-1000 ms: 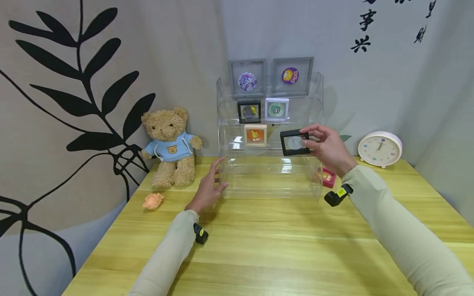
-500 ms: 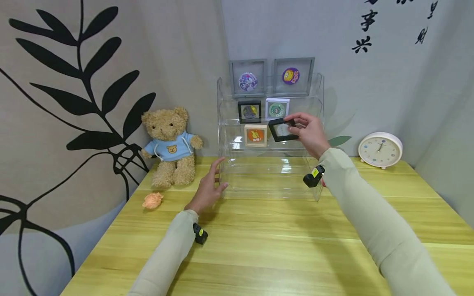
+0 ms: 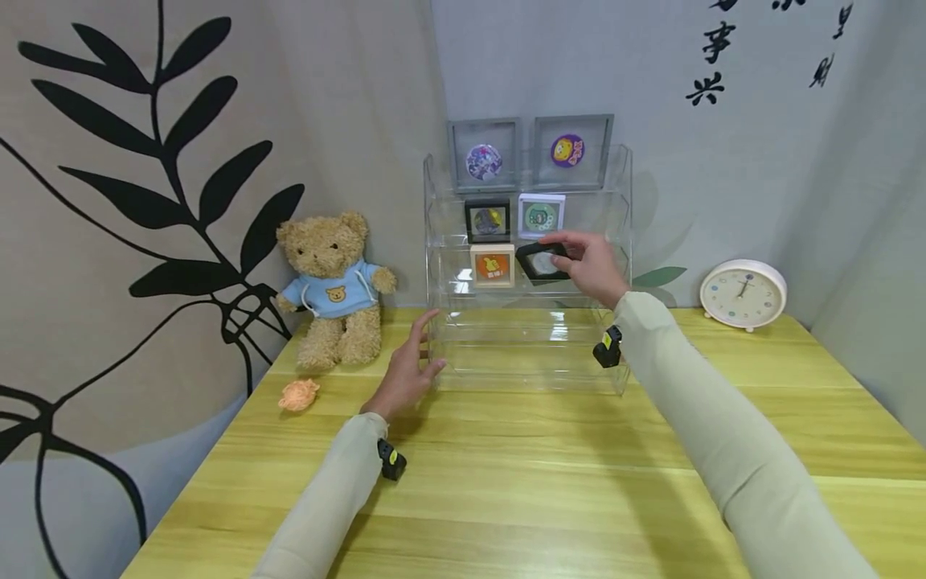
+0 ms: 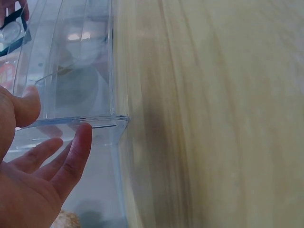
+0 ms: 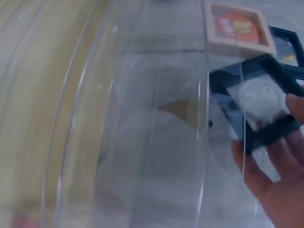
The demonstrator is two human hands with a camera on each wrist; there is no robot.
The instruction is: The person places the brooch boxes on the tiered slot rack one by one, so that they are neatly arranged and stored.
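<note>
In the head view my right hand [image 3: 592, 265] pinches a small black square display frame [image 3: 542, 263] with a round pale disc inside. The frame is tilted on the third tier down of a clear stepped display rack [image 3: 521, 378], beside a cream frame [image 3: 493, 266] with an orange picture. The right wrist view shows the thumb on the black frame's [image 5: 273, 130] face and fingers behind it. My left hand [image 3: 402, 374] holds the rack's left side wall, thumb inside and fingers outside; the left wrist view shows the fingertips at the wall's edge [image 4: 102, 118].
Black [image 3: 488, 220] and white [image 3: 541, 215] frames stand one tier up. Two large grey frames [image 3: 484, 154] are on top. A teddy bear [image 3: 333, 289] and a peach-coloured flower-like object [image 3: 298, 394] lie left of the rack; a white clock [image 3: 743, 293] stands right on the wooden table [image 3: 521, 482].
My right hand has carried the black frame left and onto the third tier down. The cream frame has shifted slightly left. My left hand stays at the rack's side.
</note>
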